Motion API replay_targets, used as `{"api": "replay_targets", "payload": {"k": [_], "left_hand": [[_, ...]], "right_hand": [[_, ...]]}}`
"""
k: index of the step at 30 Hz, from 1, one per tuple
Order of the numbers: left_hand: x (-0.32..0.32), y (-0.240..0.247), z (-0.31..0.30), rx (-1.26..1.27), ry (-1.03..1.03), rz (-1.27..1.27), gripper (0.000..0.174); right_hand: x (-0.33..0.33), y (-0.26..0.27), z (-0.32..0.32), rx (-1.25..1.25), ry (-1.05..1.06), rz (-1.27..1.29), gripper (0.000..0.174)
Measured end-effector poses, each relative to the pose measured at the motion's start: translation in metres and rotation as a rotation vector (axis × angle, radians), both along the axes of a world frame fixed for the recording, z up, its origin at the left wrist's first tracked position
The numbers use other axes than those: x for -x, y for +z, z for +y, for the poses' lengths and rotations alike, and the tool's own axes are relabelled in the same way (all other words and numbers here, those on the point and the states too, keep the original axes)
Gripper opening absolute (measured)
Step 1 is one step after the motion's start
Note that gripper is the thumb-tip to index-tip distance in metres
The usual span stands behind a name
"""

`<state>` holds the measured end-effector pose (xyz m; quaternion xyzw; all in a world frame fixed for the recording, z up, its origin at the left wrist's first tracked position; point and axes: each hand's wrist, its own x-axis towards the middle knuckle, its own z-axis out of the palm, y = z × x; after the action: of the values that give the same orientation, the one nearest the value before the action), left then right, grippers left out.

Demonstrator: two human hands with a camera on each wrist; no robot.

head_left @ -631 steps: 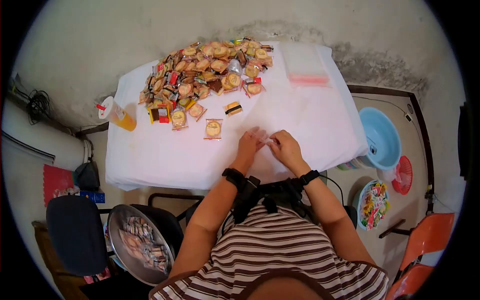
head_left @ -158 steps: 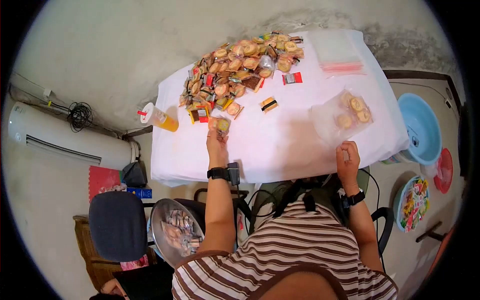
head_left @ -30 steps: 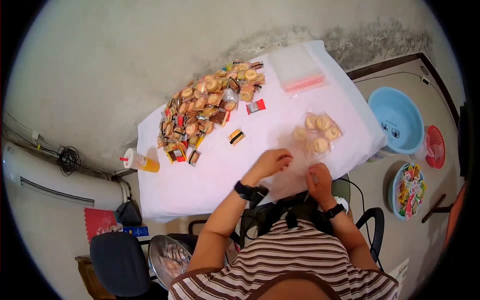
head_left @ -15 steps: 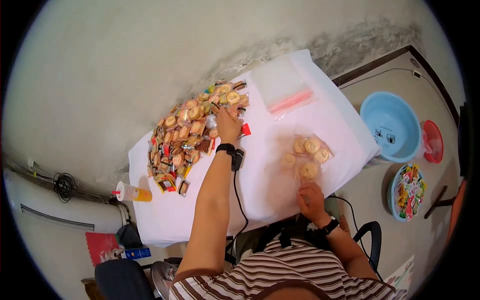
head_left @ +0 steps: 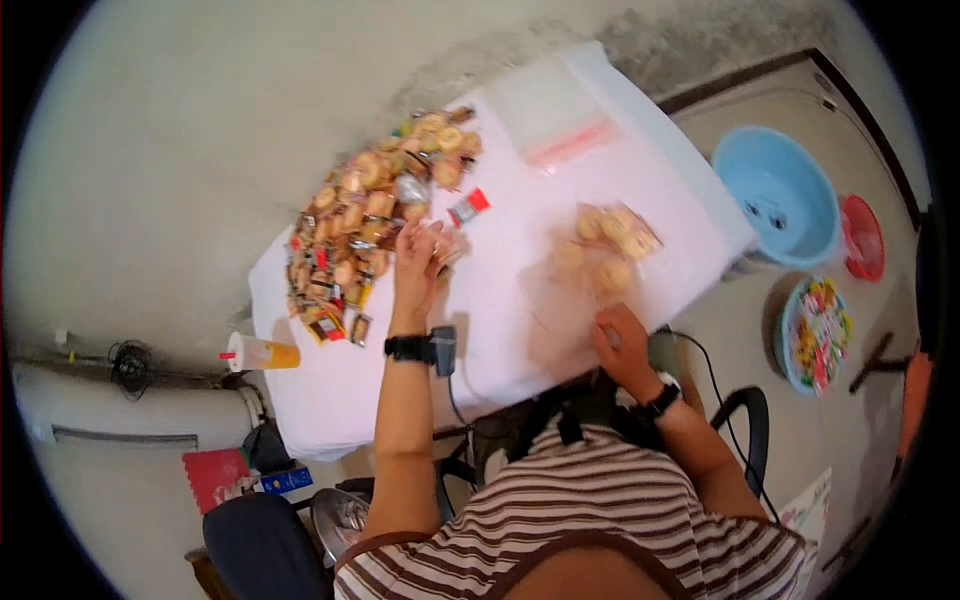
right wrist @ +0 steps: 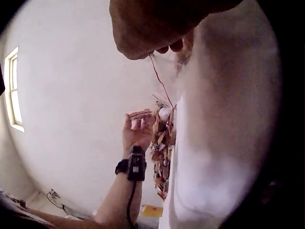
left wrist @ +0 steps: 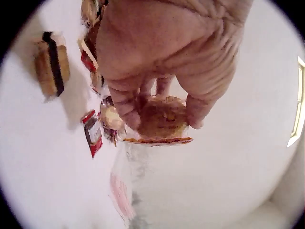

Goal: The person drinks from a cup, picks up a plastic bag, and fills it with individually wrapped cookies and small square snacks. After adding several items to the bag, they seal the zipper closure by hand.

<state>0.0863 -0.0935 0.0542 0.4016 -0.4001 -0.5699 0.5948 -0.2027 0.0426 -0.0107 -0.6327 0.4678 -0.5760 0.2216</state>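
Note:
My left hand (head_left: 414, 270) is above the table beside the heap of wrapped biscuits (head_left: 345, 215). In the left wrist view, the fingers and thumb of that hand (left wrist: 167, 52) pinch a round wrapped biscuit (left wrist: 164, 120) by its sides. At the table's near right, my right hand (head_left: 622, 345) is at the mouth of a clear bag (head_left: 565, 305) lying flat with several round biscuits (head_left: 613, 275) in it. From the right wrist, the hand (right wrist: 155, 28) holds the bag's red-lined edge (right wrist: 161, 82) between curled fingers.
A red-ended packet (head_left: 470, 206) lies right of the heap, and a black-banded biscuit (left wrist: 51, 67) lies apart. Flat clear bags (head_left: 550, 115) are at the back. A drink cup (head_left: 264, 353) stands left. Blue basin (head_left: 775, 195) and filled basket (head_left: 815, 335) are beyond the right edge.
My left hand has drawn back from the heap's far end towards me, with a biscuit now visible in its grip. My right hand stays at the bag. The head view has shifted.

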Motion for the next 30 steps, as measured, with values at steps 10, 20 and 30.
{"api": "replay_targets", "payload": {"k": [10,20,30], "left_hand": [[0.100,0.020,0.109,0.044,-0.513,-0.890,0.031],[0.173,-0.012,0.057,0.757,-0.176,-1.161,0.021],[0.153,-0.023,0.064,0.591,-0.197,-1.234,0.037]], "right_hand": [[-0.009,0.019,0.013,0.108,0.039,0.078,0.009],[-0.008,0.013,0.015,0.190,0.018,0.172,0.009],[-0.001,0.014,0.010,0.125,0.035,0.162,0.010]]}}
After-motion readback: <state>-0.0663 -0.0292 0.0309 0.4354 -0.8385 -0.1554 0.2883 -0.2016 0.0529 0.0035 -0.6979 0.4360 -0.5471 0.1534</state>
